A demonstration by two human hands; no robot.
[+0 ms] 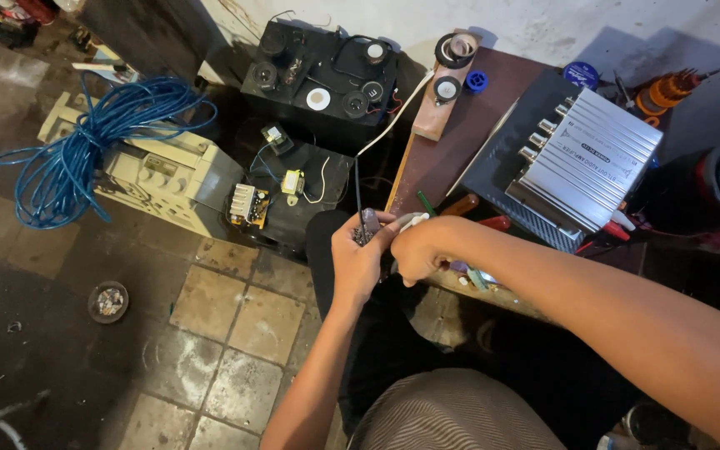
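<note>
Small dark connector part (369, 225) is sitting pinched between both hands above the edge of the brown wooden workbench (447, 158); its exact shape is hard to make out because the fingers are covering most of it. Left hand (358, 265) is closing around the part from below, and right hand (421, 248) is gripping narrowly at its side, with a pale piece showing beside the thumb. A thin black wire (357, 179) is running up from the part. On the bench, a ribbed silver amplifier (589, 158) is lying tilted. On the worn tiled floor (235, 321), a coil of blue cable (85, 142) is resting on a cream casing (168, 179).
</note>
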